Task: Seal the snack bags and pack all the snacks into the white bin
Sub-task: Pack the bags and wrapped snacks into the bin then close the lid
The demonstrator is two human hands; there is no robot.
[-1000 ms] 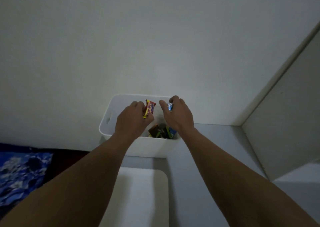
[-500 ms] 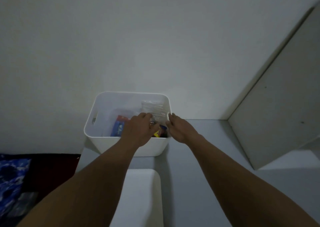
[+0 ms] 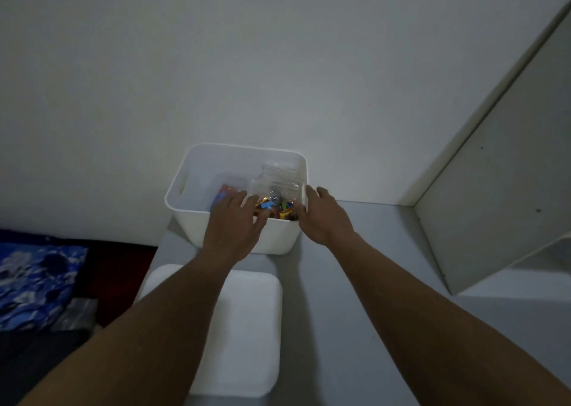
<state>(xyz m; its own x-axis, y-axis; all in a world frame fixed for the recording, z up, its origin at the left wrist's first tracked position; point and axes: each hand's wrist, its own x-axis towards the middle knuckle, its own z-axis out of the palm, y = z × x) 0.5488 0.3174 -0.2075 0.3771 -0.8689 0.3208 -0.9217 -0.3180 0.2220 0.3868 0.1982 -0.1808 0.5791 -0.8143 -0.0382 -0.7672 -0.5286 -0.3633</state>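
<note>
The white bin (image 3: pixel 197 170) stands on the grey table against the wall. Inside it lie clear snack bags (image 3: pixel 278 176); one bag near the front holds colourful wrapped candies (image 3: pixel 279 209), and a red and blue pack (image 3: pixel 224 193) lies further left. My left hand (image 3: pixel 234 223) reaches over the bin's near rim, its relaxed fingers touching the front bag. At the bin's near right corner is my right hand (image 3: pixel 323 217), its fingers lying along the right rim and its thumb by the candies. Neither hand holds a candy.
A white lid (image 3: pixel 247 328) lies flat on the grey table (image 3: pixel 355 282) just in front of the bin. A white shelf panel (image 3: pixel 494 189) rises at the right. Blue patterned cloth (image 3: pixel 34 282) lies lower at the left, off the table.
One second ago each hand held a wrapped candy above the bin. Both candies are now out of the hands, which have dropped to the bin's near rim.
</note>
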